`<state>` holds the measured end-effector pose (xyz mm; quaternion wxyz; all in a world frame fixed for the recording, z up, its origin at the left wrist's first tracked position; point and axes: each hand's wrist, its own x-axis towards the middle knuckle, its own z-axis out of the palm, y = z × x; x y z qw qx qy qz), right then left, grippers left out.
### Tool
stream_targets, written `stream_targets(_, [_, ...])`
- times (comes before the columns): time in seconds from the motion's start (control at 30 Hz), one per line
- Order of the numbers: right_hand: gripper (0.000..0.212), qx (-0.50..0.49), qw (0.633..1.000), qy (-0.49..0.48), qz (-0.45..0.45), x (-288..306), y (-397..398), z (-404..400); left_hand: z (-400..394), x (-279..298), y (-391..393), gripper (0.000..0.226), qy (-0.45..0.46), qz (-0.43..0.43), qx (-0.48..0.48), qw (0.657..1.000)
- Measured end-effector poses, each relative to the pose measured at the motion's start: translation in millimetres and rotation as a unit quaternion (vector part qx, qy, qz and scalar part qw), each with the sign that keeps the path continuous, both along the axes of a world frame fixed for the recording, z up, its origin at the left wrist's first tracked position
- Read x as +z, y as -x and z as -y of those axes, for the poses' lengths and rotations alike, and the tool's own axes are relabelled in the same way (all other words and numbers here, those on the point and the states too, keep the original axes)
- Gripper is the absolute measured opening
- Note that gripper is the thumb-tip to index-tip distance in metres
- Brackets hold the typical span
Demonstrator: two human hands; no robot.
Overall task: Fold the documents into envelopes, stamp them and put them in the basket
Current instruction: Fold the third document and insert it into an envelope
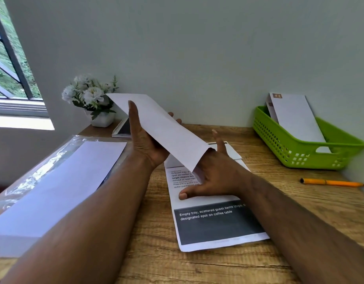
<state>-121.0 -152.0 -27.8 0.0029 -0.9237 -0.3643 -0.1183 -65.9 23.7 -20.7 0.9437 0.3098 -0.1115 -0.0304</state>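
Your left hand (148, 140) is gripping the envelope (162, 128) aloft while your right hand's (214, 177) relaxed fingers are spreading its mouth for the document (214, 222).

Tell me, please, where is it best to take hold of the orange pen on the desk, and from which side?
Take the orange pen at the middle of its barrel, coming from above with a thumb-and-finger grip across its width. It lies flat on the wooden desk, lengthwise left to right, with bare wood on both long sides. The right hand is nearer to it.
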Motion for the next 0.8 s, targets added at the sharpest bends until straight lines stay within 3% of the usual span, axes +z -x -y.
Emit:
stream_targets(0.13, [0.11, -0.004, 1.0, -0.027, 0.009, 2, 1, -1, 13, -7, 5, 0.09, -0.043, -0.013, -0.043, 0.998])
stream_targets(0.23, [0.112, 0.04, 0.991, -0.13, -0.013, 2, -1, 2, 24, -6, 9, 0.07, -0.049, -0.043, -0.013, 0.998])
stream_targets(0.33, [0.064, 0.071, 0.919, -0.387, -0.008, 3, -10, 16, 11, 0, 3, 0.054, 0.004, -0.045, 0.057, 0.997])
stream_targets(0.4, [0.029, 0.017, 0.877, -0.479, 0.032, 1, -22, 29, -2, 0, -2, 0.047, 0.038, -0.047, 0.086, 0.994])
stream_targets(0.47, [0.022, -0.074, 0.902, -0.425, 0.03, -7, -37, 44, -9, -1, -3, 0.045, 0.048, -0.051, 0.107, 0.992])
stream_targets(0.53, [0.037, -0.149, 0.945, -0.288, -0.051, -17, -46, 51, -9, -2, -5, 0.044, 0.055, -0.054, 0.114, 0.99])
stream_targets(0.63, [0.056, -0.239, 0.952, -0.146, -0.128, -20, -45, 52, -6, -2, -5, 0.047, 0.057, -0.06, 0.105, 0.991])
stream_targets(0.8, [0.049, -0.216, 0.971, -0.079, -0.062, -13, -45, 49, -8, -5, -5, 0.05, 0.057, -0.064, 0.107, 0.991])
